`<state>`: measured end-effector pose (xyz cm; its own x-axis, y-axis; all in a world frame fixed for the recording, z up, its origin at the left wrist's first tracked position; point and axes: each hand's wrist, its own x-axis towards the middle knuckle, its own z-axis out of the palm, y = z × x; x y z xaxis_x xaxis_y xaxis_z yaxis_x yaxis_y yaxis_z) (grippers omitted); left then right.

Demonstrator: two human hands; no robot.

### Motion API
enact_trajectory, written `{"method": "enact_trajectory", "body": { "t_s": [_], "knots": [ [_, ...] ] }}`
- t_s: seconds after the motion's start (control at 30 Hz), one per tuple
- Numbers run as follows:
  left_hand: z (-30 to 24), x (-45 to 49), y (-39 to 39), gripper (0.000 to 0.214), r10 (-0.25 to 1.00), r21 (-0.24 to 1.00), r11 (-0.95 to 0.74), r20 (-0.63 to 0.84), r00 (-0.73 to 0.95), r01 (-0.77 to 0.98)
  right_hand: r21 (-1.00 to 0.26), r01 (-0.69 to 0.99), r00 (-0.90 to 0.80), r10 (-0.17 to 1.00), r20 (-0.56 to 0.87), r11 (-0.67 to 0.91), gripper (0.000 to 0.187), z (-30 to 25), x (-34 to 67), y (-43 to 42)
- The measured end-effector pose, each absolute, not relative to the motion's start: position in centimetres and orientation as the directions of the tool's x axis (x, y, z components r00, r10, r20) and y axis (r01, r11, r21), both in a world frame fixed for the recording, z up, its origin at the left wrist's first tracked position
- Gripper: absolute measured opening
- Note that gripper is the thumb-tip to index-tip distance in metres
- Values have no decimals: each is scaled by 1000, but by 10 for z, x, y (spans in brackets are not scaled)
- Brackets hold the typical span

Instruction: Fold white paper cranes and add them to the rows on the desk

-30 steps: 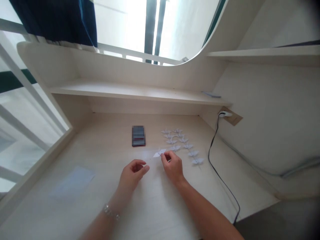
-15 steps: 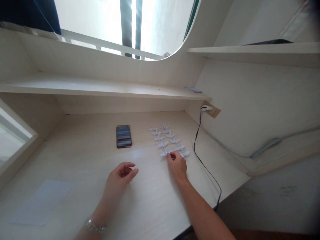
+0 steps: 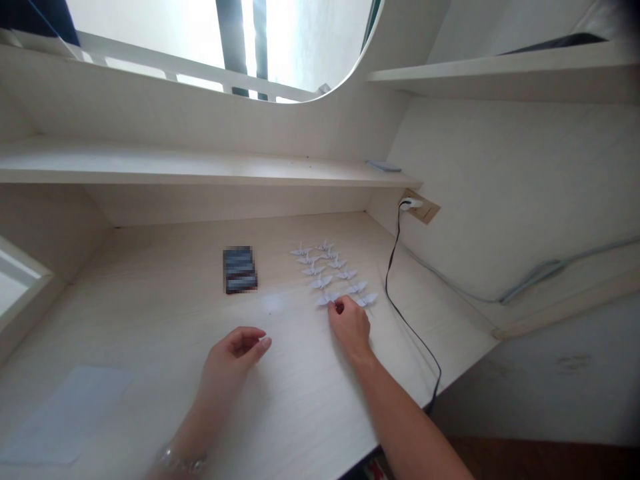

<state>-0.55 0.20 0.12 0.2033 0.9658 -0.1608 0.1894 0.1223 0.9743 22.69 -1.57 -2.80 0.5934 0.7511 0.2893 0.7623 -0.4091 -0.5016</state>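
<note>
Several small white paper cranes (image 3: pixel 330 270) lie in two rows on the pale wooden desk (image 3: pixel 300 400). My right hand (image 3: pixel 349 327) rests on the desk at the near end of the rows, its fingertips pinched on the nearest crane (image 3: pixel 326 299). My left hand (image 3: pixel 233 353) lies on the desk further left, fingers loosely curled and apart, holding nothing. A bracelet sits on that wrist.
A dark phone (image 3: pixel 239 269) lies left of the cranes. A sheet of white paper (image 3: pixel 65 413) lies at the near left. A black cable (image 3: pixel 400 293) runs from a wall socket (image 3: pixel 419 206) down over the desk's right edge. A shelf (image 3: pixel 200 170) spans the back.
My right hand carried the crane from the desk's middle to the right and set it down at the near end of the left row. The camera view turned right.
</note>
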Motion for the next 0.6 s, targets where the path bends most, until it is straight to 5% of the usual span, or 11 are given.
{"method": "enact_trajectory", "body": {
  "t_s": [0.6],
  "knots": [
    [3,-6,2,28,968,962,71,-131,215,265,-531,765,558,788,262,-365,16,-22,227,-31]
  ]
}}
